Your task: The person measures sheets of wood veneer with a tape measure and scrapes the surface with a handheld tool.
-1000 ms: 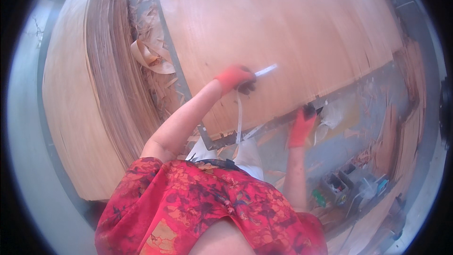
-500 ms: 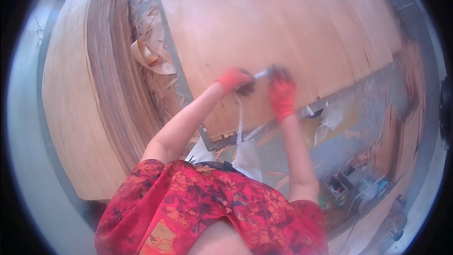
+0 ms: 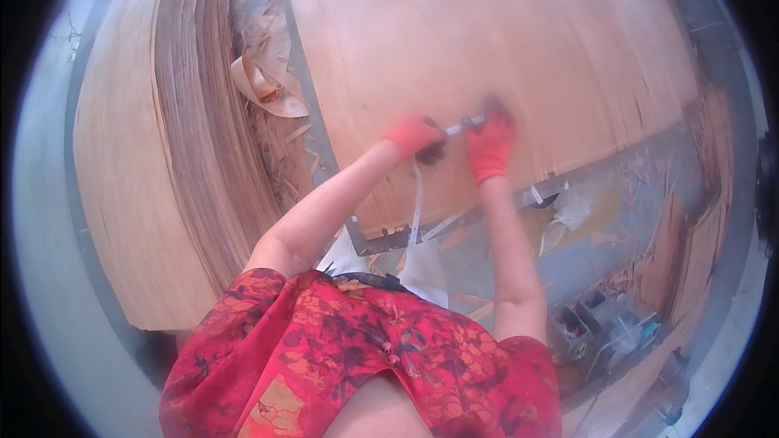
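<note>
White tape strip (image 3: 464, 125) between gloved left hand (image 3: 415, 136) and right hand (image 3: 490, 144), both closed on it, above veneer sheet (image 3: 519, 49).

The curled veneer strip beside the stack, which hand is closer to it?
Left. The left hand is nearer the curled veneer strip, up to its left; the right hand sits farther right on the veneer sheet.

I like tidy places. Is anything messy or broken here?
Yes. Torn curls and splinters of wood scrap lie piled in the gap left of the big veneer sheet. The sheet's right edge looks frayed and split. More scraps litter the floor lower right.
</note>
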The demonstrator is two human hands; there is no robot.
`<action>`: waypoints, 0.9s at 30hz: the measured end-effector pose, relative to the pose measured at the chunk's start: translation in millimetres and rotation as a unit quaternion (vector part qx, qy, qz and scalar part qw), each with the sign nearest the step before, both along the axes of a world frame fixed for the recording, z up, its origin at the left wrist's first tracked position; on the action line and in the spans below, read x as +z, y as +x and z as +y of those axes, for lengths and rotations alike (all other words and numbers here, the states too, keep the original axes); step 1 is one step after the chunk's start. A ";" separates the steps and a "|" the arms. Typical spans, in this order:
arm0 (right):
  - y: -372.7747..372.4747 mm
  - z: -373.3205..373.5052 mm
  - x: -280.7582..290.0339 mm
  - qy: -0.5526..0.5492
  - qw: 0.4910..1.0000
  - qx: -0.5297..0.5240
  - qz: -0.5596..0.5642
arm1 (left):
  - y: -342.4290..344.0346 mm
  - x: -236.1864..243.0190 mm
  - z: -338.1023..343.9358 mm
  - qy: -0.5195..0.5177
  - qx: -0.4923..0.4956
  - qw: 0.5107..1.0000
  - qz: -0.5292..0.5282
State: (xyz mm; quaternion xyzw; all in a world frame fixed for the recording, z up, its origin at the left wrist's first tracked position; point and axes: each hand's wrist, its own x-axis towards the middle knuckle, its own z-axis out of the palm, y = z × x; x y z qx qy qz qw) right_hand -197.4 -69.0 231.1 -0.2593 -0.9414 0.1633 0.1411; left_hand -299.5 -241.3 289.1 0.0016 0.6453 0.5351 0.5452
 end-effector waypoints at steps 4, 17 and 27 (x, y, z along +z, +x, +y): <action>-13.0 -6.2 14.6 -0.023 0.999 -0.007 -0.036 | -14.7 -6.6 4.7 -0.128 -0.201 0.927 0.289; 22.8 8.5 30.7 -0.240 0.956 -0.024 0.170 | -34.4 46.6 -83.5 -0.016 -0.003 0.978 0.207; 122.9 -8.1 45.7 -0.365 0.870 -0.223 0.246 | 21.0 38.9 -55.5 0.100 -0.175 0.765 0.612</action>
